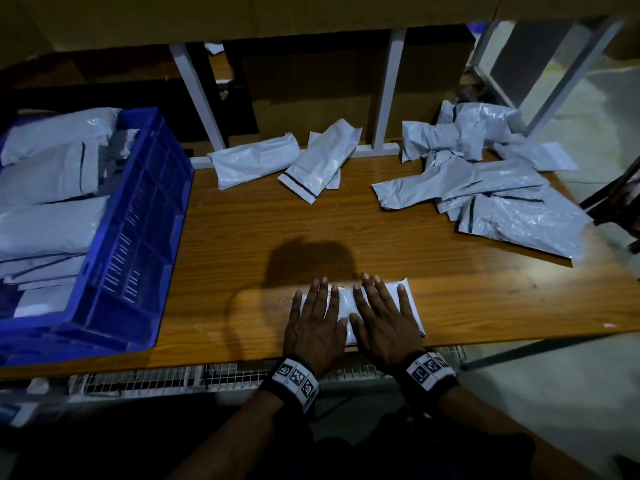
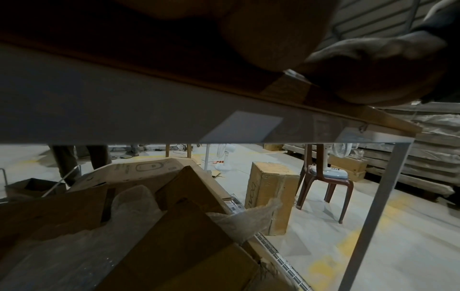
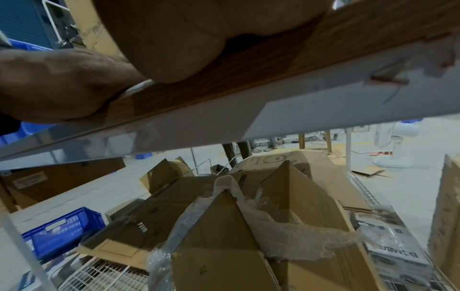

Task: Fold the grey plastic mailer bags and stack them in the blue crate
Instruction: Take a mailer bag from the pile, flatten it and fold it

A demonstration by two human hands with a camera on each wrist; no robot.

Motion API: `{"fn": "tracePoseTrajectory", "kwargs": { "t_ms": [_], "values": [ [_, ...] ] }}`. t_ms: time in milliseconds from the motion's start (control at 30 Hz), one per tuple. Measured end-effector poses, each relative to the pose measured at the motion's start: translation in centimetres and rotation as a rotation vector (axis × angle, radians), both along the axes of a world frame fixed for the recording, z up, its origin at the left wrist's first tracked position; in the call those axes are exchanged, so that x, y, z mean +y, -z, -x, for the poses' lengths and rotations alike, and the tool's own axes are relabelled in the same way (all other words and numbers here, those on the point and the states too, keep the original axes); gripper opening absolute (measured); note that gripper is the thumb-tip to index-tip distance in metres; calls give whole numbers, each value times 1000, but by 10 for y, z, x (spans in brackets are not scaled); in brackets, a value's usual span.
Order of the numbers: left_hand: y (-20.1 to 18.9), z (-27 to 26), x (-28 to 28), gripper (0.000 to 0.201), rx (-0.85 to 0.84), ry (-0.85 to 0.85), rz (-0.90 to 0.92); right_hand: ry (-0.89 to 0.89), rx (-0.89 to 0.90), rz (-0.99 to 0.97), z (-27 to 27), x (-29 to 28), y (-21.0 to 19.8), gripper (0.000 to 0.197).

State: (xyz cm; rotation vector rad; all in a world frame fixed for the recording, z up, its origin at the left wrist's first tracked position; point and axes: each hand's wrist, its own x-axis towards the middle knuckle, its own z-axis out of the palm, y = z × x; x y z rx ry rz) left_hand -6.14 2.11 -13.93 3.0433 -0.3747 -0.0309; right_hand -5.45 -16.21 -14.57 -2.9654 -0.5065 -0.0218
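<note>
A folded grey mailer bag (image 1: pixel 346 304) lies near the front edge of the wooden table (image 1: pixel 242 237). My left hand (image 1: pixel 313 315) and right hand (image 1: pixel 379 311) both press flat on it, fingers straight and spread. The blue crate (image 1: pixel 138 216) stands at the table's left and holds several folded grey bags (image 1: pixel 48 174). Two loosely folded bags (image 1: pixel 254 162) (image 1: pixel 320 159) lie at the back middle. A jumbled pile of unfolded bags (image 1: pixel 485 181) fills the back right. The wrist views show only the heels of my palms (image 2: pixel 273 35) (image 3: pixel 189 39) on the table edge.
White frame posts (image 1: pixel 197 95) (image 1: pixel 389 88) rise along the table's back edge. Beneath the table sit cardboard boxes (image 3: pixel 248 226) with bubble wrap, a wire rack (image 1: pixel 173 375) and another blue crate (image 3: pixel 62 232). A brown plastic stool (image 2: pixel 326 187) stands on the floor beyond.
</note>
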Motion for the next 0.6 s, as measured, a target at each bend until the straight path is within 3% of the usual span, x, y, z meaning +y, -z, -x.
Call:
{"fn": "tracePoseTrajectory", "kwargs": {
  "t_ms": [600],
  "values": [
    [-4, 1, -2, 71, 86, -22, -44, -14, 99, 36, -1, 0, -7, 66]
  ]
}}
